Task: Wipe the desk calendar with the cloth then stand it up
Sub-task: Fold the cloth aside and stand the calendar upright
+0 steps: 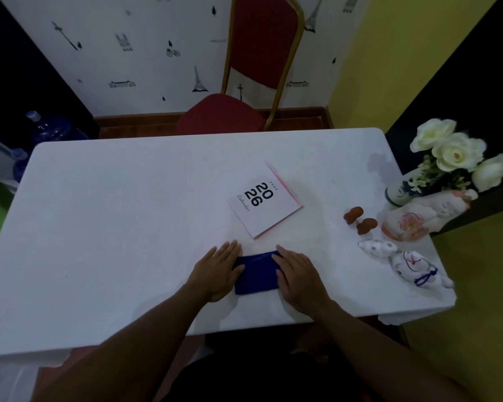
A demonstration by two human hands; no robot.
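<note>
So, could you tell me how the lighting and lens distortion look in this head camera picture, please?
Head view: dim, bluish light, with dark corners; wide-angle bending curves the table edges; the calendar print stays legible; the white flowers look soft and slightly blurred at the right edge; both hands on the blue cloth look fairly sharp.

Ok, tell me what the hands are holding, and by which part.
Both hands rest on the folded blue cloth on the table: left hand on its left end, right hand on its right end. Nothing is lifted.
</note>
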